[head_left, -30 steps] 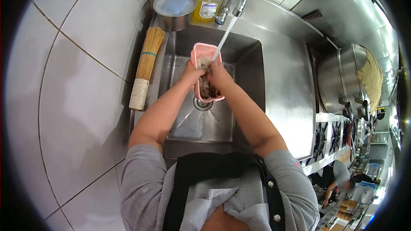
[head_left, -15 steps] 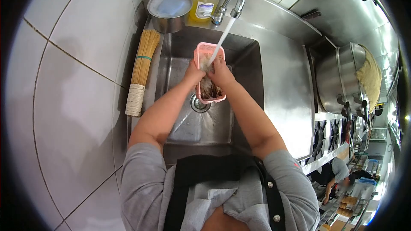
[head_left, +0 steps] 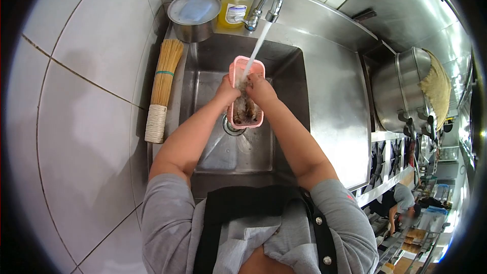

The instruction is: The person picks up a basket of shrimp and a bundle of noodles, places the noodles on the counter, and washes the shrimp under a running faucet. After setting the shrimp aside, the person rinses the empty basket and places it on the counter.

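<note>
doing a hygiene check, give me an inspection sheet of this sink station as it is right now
surface: steel sink, tap running into it
job's things: pink basket of dark wet food, under the stream
clutter: bamboo whisk, covered metal bowl, soap bottle on the rim
grippers: left hand and right hand both at the basket
cables: nothing seen
surroundings: tiled wall, big pot, another person far right
</note>
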Tool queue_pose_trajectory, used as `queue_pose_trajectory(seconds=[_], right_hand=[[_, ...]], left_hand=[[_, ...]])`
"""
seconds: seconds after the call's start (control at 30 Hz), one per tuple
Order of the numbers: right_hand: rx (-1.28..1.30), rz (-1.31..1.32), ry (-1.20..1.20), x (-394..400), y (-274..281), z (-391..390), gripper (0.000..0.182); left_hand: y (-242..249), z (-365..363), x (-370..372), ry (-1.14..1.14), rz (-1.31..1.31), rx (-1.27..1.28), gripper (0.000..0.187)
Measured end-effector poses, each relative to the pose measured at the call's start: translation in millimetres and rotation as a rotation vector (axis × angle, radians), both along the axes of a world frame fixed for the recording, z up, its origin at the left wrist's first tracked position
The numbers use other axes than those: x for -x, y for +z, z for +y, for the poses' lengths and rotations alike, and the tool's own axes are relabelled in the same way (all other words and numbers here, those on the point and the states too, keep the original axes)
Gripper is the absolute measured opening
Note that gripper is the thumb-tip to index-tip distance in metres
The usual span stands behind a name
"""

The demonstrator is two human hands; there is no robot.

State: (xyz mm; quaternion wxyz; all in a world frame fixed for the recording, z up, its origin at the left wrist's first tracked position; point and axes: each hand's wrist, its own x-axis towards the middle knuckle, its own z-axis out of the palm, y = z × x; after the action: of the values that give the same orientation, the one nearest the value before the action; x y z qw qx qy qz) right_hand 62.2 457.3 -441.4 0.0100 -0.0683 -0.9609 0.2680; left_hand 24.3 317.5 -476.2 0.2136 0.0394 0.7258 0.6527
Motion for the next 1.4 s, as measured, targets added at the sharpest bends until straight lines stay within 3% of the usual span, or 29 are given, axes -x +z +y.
queue_pose_trajectory(seconds=[0.13, 0.23, 0.33, 0.43, 0.53, 0.63, 0.83, 0.93, 1.03, 1.13, 1.27, 1.4], right_hand=[[0.060, -0.010, -0.068, 0, 5, 0, 0.027], [0.283, 0.033, -0.163, 5, -4, 5, 0.028], [0.571, -0.011, -0.205, 17, -20, 11, 0.029], [0.408, 0.090, -0.163, 20, -12, 3, 0.031], [0.234, 0.022, -0.160, 16, 7, -15, 0.029], [0.224, -0.014, -0.123, 19, 9, -12, 0.029], [0.564, 0.145, -0.166, 18, 1, -4, 0.027], [0.566, 0.183, -0.221, 9, 17, -13, 0.023], [0.729, 0.254, -0.289, 8, 9, -11, 0.025], [0.977, 0.182, -0.367, -5, 46, -20, 0.026], [1.010, 0.038, -0.410, -5, 56, -16, 0.028], [1.043, -0.018, -0.389, -3, 58, -22, 0.036]], left_hand=[[-7, -2, 5, 0.011, 0.042, 0.048, 0.064], [-27, -3, 20, -0.010, -0.132, -0.110, 0.066], [-12, -7, 23, 0.065, -0.221, -0.145, 0.066], [1, -8, 20, 0.126, -0.282, -0.285, 0.064], [7, -9, 17, 0.159, -0.186, -0.151, 0.062], [2, -9, 17, 0.190, -0.178, -0.143, 0.061], [0, -13, 24, 0.201, -0.349, -0.238, 0.060], [-15, -12, 32, 0.141, -0.353, -0.328, 0.061], [-7, -11, 28, 0.135, -0.361, -0.407, 0.060], [4, -10, 22, 0.169, -0.380, -0.446, 0.059], [24, -12, 15, 0.205, -0.426, -0.480, 0.050], [1, -11, 23, 0.108, -0.464, -0.519, 0.053]])
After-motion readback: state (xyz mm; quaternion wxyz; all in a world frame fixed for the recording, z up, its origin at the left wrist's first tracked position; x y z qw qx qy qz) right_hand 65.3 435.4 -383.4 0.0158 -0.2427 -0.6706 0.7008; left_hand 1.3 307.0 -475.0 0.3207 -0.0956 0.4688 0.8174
